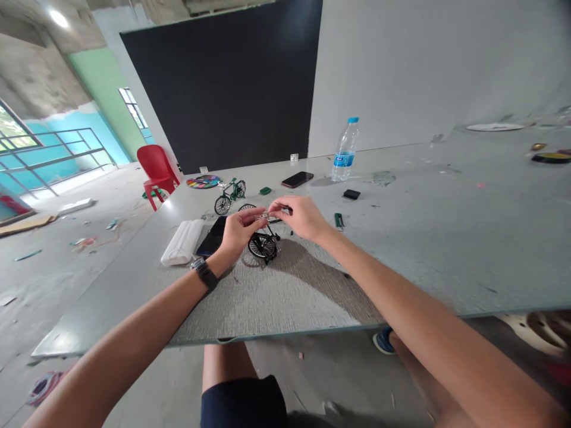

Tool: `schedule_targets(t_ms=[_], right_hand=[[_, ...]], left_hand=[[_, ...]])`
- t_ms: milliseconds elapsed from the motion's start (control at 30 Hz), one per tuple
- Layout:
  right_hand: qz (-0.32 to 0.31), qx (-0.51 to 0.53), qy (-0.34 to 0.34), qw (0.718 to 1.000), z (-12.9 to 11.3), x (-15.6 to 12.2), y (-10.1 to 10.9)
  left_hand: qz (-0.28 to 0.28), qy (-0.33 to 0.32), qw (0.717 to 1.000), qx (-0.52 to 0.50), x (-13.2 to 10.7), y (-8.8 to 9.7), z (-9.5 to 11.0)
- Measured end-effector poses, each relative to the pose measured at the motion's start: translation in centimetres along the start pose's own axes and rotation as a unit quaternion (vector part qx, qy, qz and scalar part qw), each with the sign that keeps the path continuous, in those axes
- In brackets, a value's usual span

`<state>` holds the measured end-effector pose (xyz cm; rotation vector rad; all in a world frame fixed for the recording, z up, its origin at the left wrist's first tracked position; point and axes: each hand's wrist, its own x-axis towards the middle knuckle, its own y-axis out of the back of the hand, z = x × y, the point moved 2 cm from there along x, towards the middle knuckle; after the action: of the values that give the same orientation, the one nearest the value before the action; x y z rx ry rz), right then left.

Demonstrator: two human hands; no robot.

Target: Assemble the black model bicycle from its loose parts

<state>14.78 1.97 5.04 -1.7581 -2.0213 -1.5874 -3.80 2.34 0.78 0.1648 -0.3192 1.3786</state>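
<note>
Your left hand pinches one black bicycle by its silver part, over the table; your right hand pinches there too. Two wheels are on; the silver part looks unfinished. From the left: one white packet, one palette, one phone, one green bicycle, seemingly complete, one green piece, a second phone, one dark-green piece, one bottle, one black block

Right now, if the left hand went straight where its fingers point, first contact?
Likely the right hand, its fingers facing those of the left hand closely by the black model bicycle. The small silvery part between them might come first; depth there is unclear.
</note>
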Motion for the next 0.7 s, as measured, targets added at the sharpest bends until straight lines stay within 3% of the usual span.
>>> schedule_targets(t_ms=[300, 700], right_hand=[[-0.016, -0.035, 0.018, 0.999, 0.09, -0.01, 0.07], [-0.03, -0.014, -0.032, 0.999, 0.28, 0.16, 0.36]], left_hand=[[0.0, -0.008, 1.0, -0.004, 0.19, -0.12, -0.18], [-0.014, -0.001, 1.0, -0.011, 0.32, 0.15, -0.37]])
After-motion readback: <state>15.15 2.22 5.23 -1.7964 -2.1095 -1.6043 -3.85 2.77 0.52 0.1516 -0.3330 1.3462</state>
